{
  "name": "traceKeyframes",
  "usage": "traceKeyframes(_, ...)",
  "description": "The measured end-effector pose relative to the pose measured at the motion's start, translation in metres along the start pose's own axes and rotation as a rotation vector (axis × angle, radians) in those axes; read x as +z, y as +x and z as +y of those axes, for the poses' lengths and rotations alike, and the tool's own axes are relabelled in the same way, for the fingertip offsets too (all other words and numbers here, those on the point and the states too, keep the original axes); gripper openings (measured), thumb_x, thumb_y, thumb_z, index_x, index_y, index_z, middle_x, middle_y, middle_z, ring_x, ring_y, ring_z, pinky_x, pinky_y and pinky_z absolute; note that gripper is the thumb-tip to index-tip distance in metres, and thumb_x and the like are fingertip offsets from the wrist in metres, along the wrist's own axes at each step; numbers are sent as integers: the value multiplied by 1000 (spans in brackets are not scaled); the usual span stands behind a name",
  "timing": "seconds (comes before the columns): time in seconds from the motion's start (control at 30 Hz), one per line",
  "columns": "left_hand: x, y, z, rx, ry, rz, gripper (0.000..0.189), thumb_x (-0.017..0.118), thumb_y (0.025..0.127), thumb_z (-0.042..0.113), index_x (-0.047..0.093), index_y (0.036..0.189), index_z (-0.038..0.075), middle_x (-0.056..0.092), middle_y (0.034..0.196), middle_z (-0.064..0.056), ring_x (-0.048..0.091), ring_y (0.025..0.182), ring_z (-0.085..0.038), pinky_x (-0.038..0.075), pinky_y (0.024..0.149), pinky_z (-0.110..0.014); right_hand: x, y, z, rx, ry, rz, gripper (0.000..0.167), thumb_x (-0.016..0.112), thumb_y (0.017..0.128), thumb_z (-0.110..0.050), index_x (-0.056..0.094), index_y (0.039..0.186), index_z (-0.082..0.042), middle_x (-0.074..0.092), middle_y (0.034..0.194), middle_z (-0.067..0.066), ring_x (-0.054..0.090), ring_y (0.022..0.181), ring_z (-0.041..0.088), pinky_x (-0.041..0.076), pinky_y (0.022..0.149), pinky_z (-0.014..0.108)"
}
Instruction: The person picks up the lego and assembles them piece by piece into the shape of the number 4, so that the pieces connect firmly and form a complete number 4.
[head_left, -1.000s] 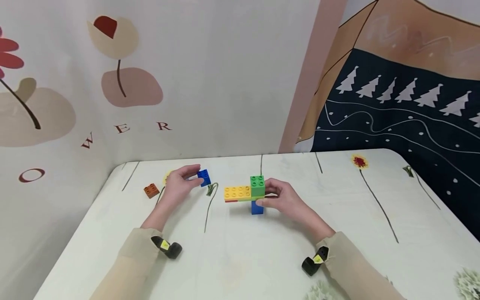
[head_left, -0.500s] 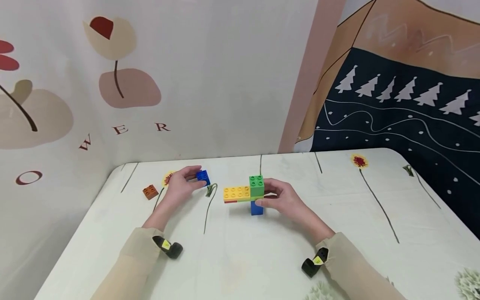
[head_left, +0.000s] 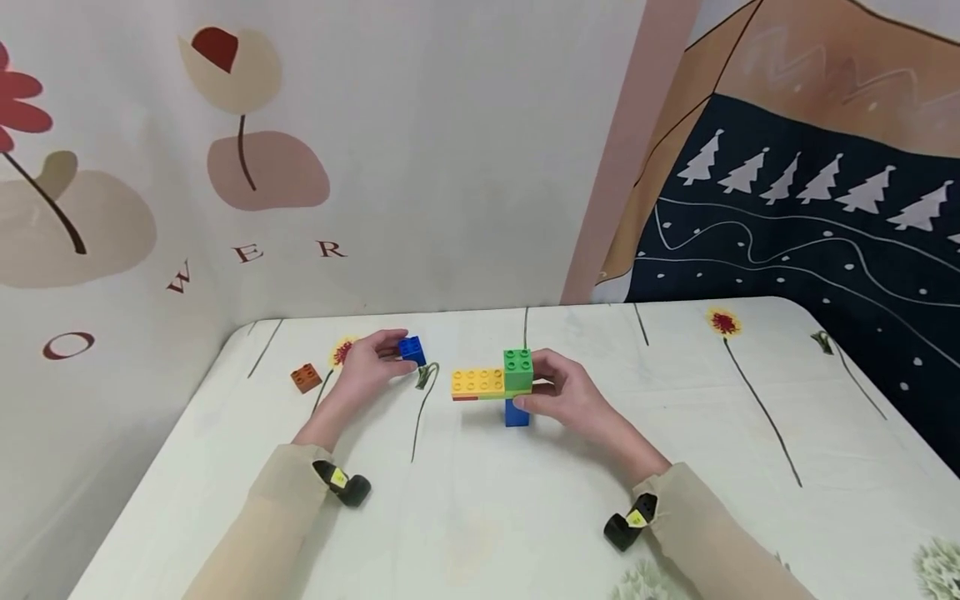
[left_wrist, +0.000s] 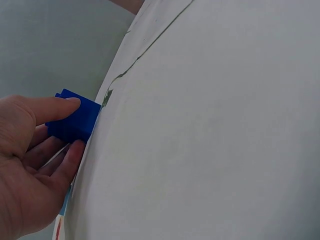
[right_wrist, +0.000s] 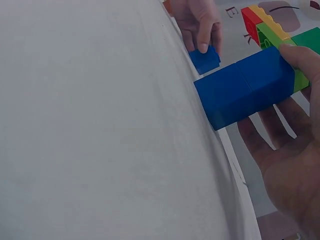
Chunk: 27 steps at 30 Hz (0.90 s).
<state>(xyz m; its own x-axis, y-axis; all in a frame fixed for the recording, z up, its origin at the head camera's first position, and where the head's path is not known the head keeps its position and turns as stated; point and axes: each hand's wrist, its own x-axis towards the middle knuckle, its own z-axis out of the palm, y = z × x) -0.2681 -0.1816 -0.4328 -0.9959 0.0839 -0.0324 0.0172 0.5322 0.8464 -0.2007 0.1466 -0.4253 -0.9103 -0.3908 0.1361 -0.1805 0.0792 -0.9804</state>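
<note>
My left hand [head_left: 366, 367] pinches a small blue building brick [head_left: 412, 351], studs up, between thumb and fingers at the table's far left. In the left wrist view the thumb lies on one face of this blue brick [left_wrist: 75, 117], low at the tabletop. My right hand [head_left: 564, 390] grips a brick build near the middle. Its column is two blue bricks [right_wrist: 245, 87], one on the other. Light green and red bricks [right_wrist: 252, 25] lie over the column, with a long yellow brick [head_left: 477, 381] and a green brick [head_left: 517, 370] on top. The yellow end juts out leftward.
An orange-brown brick [head_left: 306, 378] lies on the table left of my left hand. The white tablecloth [head_left: 465, 508] bears printed flowers and stems. Behind the table hangs a printed curtain [head_left: 450, 167]. Each wrist wears a small black camera [head_left: 352, 487].
The small blue brick has turned slightly in my left hand, from tilted to more level. My right hand and the build stay in place. The head view has shifted a little.
</note>
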Motion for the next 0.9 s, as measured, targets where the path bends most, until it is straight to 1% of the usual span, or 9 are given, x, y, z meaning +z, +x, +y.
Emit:
traceKeyframes(0.13,2,1,-1,-9,28,-3,56,76,93,9,55,144,0,60,137,-24,58,125,-38,47,108,-49,-1,-1,1,-3,-4,-9,48,78,87,3,59,131,0,64,124,15,64,109,30,57,92,30)
traceKeyframes(0.3,2,1,1,-15,61,-10,51,74,95,11,57,142,1,61,136,-23,58,125,-38,47,107,-50,-3,-1,3,-7,-21,1,44,78,90,-2,60,130,0,65,123,14,63,111,30,56,92,29)
traceKeyframes(0.6,-1,-5,4,-19,104,-21,49,77,93,10,61,138,2,64,131,-22,60,122,-38,48,105,-50,-2,-1,3,-6,-36,18,42,77,91,-5,61,130,1,65,122,14,63,107,29,56,89,27)
traceKeyframes(0.77,-5,-12,10,-14,95,-36,49,77,93,12,62,139,4,65,129,-20,59,123,-37,50,102,-50,-2,-2,3,8,-31,17,44,75,93,-7,60,134,1,66,123,16,64,108,29,58,86,28)
traceKeyframes(0.9,-8,-21,20,2,73,-37,49,76,94,13,61,140,7,66,128,-17,59,124,-35,51,100,-49,-3,-3,2,30,-34,13,50,75,94,-10,58,141,0,68,125,16,64,108,30,58,85,29)
